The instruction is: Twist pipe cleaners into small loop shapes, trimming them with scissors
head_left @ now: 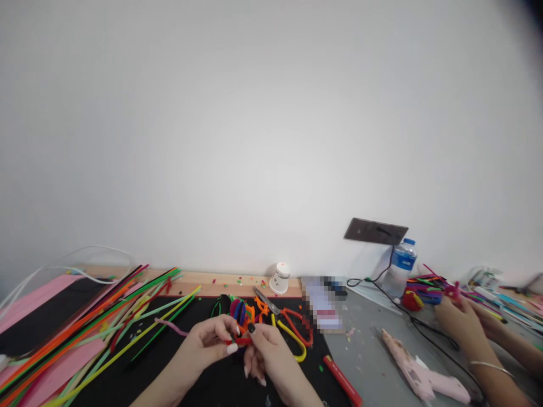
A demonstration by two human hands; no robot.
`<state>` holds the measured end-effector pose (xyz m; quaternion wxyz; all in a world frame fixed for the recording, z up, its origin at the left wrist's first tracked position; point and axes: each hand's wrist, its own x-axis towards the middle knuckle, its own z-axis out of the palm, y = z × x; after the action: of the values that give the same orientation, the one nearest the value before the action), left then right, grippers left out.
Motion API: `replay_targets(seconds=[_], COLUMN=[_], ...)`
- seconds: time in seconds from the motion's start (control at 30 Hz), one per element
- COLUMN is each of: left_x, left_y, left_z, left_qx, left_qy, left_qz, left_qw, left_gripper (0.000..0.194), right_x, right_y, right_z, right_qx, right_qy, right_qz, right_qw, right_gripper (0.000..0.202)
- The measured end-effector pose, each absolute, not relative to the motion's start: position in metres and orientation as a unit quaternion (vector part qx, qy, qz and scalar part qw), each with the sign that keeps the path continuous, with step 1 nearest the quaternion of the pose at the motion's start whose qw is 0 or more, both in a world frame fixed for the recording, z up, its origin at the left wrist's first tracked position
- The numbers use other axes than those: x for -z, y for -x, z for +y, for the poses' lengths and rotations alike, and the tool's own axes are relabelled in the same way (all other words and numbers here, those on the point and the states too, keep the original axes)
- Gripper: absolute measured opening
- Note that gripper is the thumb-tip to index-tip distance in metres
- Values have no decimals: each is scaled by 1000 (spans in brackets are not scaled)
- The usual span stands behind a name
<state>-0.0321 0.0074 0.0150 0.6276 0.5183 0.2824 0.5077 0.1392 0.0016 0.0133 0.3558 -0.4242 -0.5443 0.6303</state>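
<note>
My left hand (212, 342) pinches one end of a short red fuzzy stem (241, 341) above the black mat (165, 376). The other end sits between the thumb and finger of my right hand (265, 347), whose remaining fingers curl below. Right behind my fingers is a bunch of coiled blue, purple and orange fuzzy stems (240, 310). Scissors (297, 325) with red handles lie just beyond my right hand, beside a bent yellow stem (292, 342).
Long colored stems (106, 325) spread over the left. An upturned white cup (280, 278) stands at the back. To the right are a red tube (341, 380), a pink glue gun (424, 376), a black cable, a bottle (399, 268) and another person's hands (462, 319).
</note>
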Motion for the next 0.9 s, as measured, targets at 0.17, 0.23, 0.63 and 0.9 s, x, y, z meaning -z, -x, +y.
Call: replay_targets(seconds=[0.17, 0.23, 0.63, 0.9], left_x=[-11, -9, 6, 0], left_y=[29, 27, 20, 17], left_z=[7, 6, 6, 3], left_qx=[-471, -450, -347, -353], left_qy=[-575, -590, -608, -581], left_qz=[285, 311, 397, 404], left_qw=[605, 594, 593, 611], left_gripper=[10, 17, 33, 38], right_x=[-14, -17, -16, -19], right_y=[-140, -140, -137, -138], right_z=[6, 7, 4, 1], right_qx=[-618, -586, -507, -516], right_qy=[434, 440, 487, 463], right_qz=[-480, -486, -555, -597], right_qw=[446, 476, 445, 404], right_gripper=[32, 31, 18, 36])
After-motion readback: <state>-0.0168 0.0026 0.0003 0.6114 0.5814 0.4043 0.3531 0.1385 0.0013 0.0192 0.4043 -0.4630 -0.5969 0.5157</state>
